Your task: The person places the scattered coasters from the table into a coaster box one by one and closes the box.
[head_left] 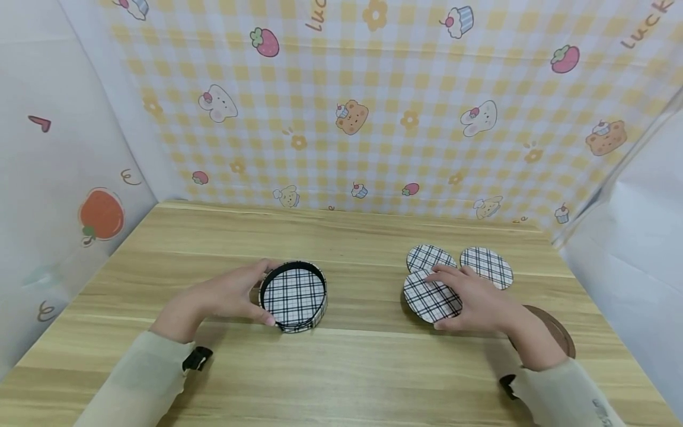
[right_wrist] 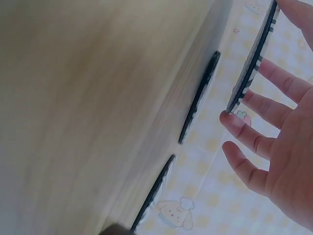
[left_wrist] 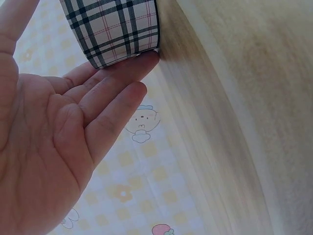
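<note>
A round plaid coaster holder (head_left: 295, 296) with a dark inner rim stands left of centre on the table, a plaid disc lying inside it. My left hand (head_left: 235, 293) grips its left side, thumb in front and fingers behind. In the left wrist view those fingers lie against the holder's plaid wall (left_wrist: 120, 29). My right hand (head_left: 477, 302) holds a round plaid coaster (head_left: 431, 296) by its edge; the right wrist view shows this coaster (right_wrist: 252, 61) lifted off the table. Two more plaid coasters, one behind left (head_left: 429, 256) and one behind right (head_left: 488, 267), lie flat.
Under my right forearm lies a brown round disc (head_left: 557, 332), partly hidden. The wooden table (head_left: 368, 367) meets a yellow checked cloth (head_left: 341, 77) at the back. White sheets (head_left: 64, 154) hang at both sides.
</note>
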Demonstrator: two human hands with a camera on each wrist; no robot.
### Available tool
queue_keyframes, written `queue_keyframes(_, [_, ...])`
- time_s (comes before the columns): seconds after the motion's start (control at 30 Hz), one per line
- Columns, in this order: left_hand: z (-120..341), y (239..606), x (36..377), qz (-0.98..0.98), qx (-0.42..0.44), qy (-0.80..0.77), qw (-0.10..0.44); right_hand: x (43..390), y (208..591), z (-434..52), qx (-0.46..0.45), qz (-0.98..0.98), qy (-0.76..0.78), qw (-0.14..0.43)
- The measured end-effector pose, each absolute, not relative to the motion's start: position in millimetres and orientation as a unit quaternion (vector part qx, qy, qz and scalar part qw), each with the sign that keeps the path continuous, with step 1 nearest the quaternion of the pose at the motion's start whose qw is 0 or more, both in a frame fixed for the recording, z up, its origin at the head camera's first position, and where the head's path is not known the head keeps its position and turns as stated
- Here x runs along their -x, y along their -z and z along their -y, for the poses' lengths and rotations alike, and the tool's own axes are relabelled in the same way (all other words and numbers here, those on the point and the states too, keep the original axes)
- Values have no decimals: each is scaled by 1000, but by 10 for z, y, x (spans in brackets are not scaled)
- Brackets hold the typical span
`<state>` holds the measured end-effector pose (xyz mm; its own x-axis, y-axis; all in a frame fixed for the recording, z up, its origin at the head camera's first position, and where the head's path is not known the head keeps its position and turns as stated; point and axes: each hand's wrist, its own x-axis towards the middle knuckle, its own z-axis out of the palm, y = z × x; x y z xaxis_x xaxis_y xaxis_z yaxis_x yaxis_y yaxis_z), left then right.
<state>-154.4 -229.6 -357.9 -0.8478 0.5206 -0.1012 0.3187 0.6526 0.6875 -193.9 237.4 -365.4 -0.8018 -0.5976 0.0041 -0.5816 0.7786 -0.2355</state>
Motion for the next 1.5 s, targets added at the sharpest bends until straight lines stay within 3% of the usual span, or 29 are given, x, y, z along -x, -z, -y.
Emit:
queue_keyframes(0.5, [2295,3561,1530,-906,-230,-327,144,2000,3660,-2048,350,-927,131,26])
queue_keyframes(1.5, [2290,3569,1541,-893,-228,-354,160,2056,3549,-1174,410,-896,155,70])
